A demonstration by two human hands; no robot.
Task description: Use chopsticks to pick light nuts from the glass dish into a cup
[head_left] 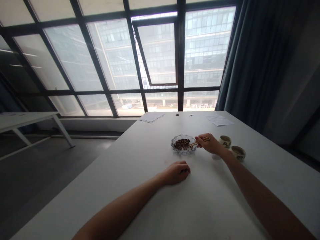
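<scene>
Glass dish [183, 145] on the white table [82, 196], patterned rim, holding a heap of dark brown shreds [181, 144], too small to tell what they are. Right hand [208, 144] sits just right of the dish, thumb and fingers pressed around a pair of wooden chopsticks [201, 141], the tips reaching over the rim toward the shreds; whether they pinch anything cannot be told. Left hand [178, 173] rests on the table nearer the body, loosely curled, holding nothing, near the dish but not touching it. Right of the right hand, a first small cup [225, 141] and a second small cup [238, 153] stand upright just beside each other, both ceramic with dark marks. A small white object [216, 156] is partly hidden below the right wrist. Loose papers [151, 116] and more papers [219, 120] lie at the far edge
</scene>
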